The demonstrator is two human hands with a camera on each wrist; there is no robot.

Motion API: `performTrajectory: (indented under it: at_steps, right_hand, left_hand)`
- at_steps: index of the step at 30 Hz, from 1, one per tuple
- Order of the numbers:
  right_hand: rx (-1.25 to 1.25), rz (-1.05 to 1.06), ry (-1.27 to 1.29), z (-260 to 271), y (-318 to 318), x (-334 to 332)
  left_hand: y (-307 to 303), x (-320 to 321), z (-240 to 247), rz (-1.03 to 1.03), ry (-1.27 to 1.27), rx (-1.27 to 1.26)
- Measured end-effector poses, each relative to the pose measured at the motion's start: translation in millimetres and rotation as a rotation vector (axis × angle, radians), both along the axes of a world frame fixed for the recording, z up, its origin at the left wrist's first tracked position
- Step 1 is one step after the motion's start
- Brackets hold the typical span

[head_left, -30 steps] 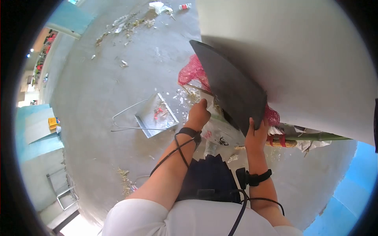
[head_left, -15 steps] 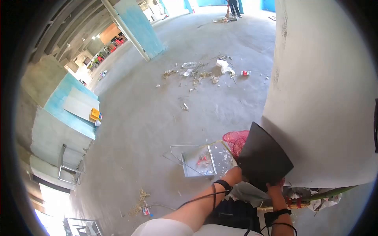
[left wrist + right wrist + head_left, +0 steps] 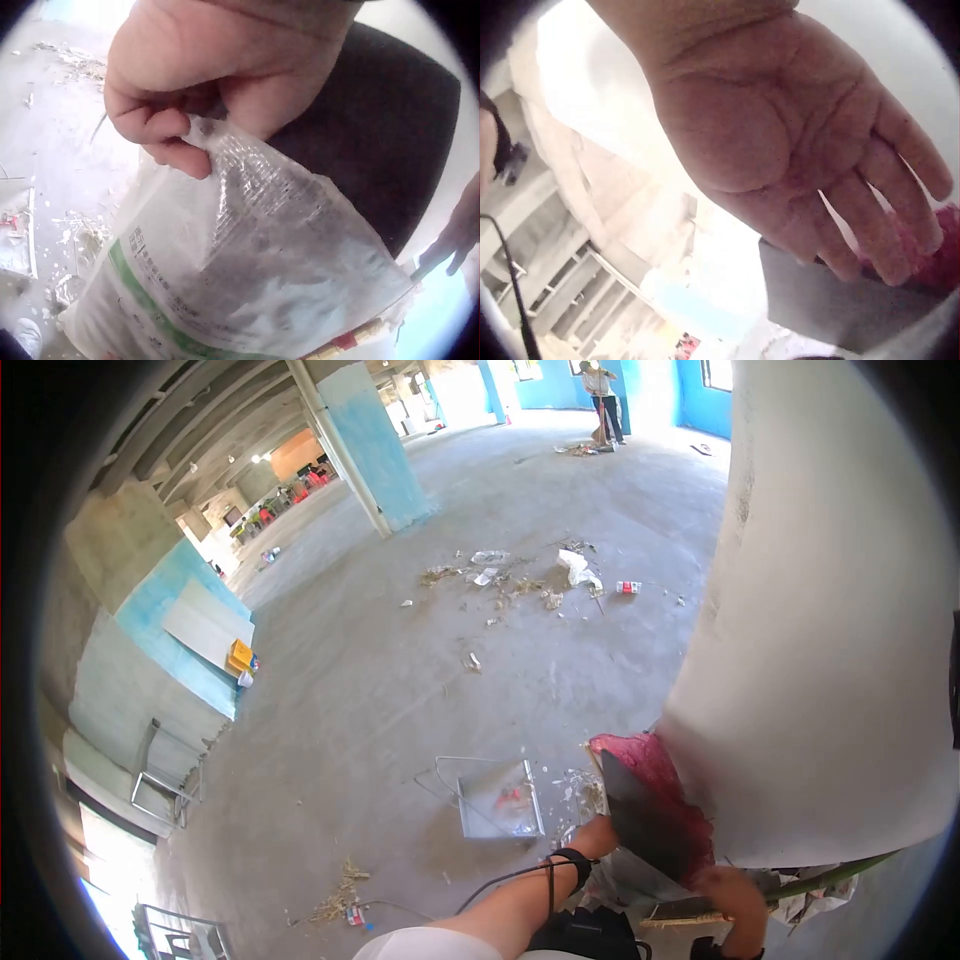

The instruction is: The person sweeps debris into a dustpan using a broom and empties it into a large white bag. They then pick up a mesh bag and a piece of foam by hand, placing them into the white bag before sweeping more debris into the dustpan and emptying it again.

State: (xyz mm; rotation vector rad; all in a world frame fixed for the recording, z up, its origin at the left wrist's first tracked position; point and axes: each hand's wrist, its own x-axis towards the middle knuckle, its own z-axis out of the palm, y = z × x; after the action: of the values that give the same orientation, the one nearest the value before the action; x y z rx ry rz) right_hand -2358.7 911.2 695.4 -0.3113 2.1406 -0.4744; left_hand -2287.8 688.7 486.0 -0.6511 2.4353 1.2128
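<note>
From where I'm standing, the dark board (image 3: pixel 650 825) is leaning over the mouth of the white sack (image 3: pixel 247 285), and the sack's front is hiding its lower end, so I can't tell how deep it is reaching. The left hand (image 3: pixel 600 838), at the sack's ten o'clock, is pinching its rim between thumb and fingers. The right hand (image 3: pixel 802 135), toward four o'clock, is spreading its fingers, palm bare, near the board; I can't tell whether a fingertip is touching. Motion is blurring it from above, and the frame edge is cutting off its forearm.

Red mesh (image 3: pixel 650 755) is bunching behind the board, partly covered by it. The pale pillar (image 3: pixel 810 610) is crowding in at one o'clock, a green stalk (image 3: pixel 840 874) is jutting out at three, and a wire-handled dustpan (image 3: pixel 490 820) is sitting at ten. Around eleven, a white plastic bag (image 3: pixel 577 568) is lying among scattered litter; farther off, near twelve, another person (image 3: pixel 607 410) is standing by a small heap.

Half a second ago the right hand was gripping the board; now it is holding nothing, the board is sitting lower, and more mesh is showing.
</note>
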Motion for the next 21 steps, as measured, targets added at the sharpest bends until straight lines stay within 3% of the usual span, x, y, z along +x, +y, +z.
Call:
performTrajectory:
  at_steps: [2, 4, 6, 9, 11, 21]
  right_hand:
    - [-0.127, -0.352, 0.347, -9, 1, -26]
    - [-0.493, -0.416, 0.694, -1, -42, -25]
    - [-0.286, 0.226, 0.993, -17, -71, -25]
    - [0.043, 0.233, 0.647, -50, -96, -8]
    - [0.108, 0.226, 0.602, -103, -81, -12]
    - [0.245, 0.305, 0.401, -195, -53, 12]
  left_hand:
    - [2, -3, 5, -0.04, 0.049, 0.04]
    - [3, -2, 48, -0.132, 0.109, 0.074]
    - [5, 0, 43, -0.112, 0.132, 0.069]
    - [9, 7, 13, -0.105, 0.093, 0.014]
    - [4, 6, -1, -0.093, 0.071, -0.01]
    - [-4, -6, -22, -0.006, 0.14, 0.026]
